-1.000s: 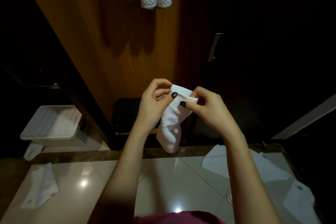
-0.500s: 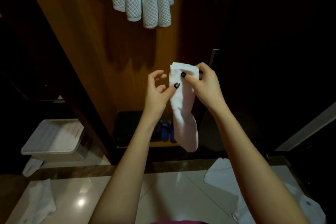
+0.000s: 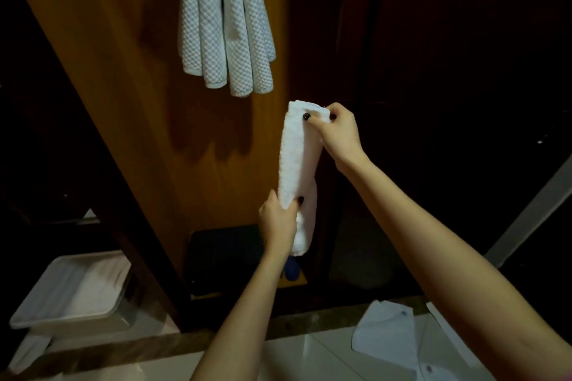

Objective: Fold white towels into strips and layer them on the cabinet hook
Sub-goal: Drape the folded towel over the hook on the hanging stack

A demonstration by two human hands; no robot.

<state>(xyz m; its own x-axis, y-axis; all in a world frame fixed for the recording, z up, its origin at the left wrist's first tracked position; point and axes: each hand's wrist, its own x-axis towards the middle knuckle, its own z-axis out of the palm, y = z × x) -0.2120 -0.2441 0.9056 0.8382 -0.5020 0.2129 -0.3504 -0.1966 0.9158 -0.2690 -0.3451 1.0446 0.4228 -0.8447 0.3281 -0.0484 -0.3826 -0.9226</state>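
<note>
A white towel [image 3: 297, 158], folded into a narrow strip, hangs upright in front of the wooden cabinet panel [image 3: 148, 120]. My right hand [image 3: 337, 133] pinches its top end. My left hand [image 3: 278, 223] grips the strip near its lower end, with the tail hanging below. Above them, several textured white towels [image 3: 226, 25] hang in layers from the top of the panel; the hook itself is hidden behind them.
A white plastic bin [image 3: 71, 291] sits on the floor at lower left. Loose white towels [image 3: 387, 334] lie on the glossy tiled floor at lower right. A dark box [image 3: 223, 260] stands at the cabinet's foot. Dark cabinet doors fill the right side.
Both hands have raised the strip toward the hanging towels. My left hand slid down from the top to the lower part, drawing the towel out straight. The view tilted upward.
</note>
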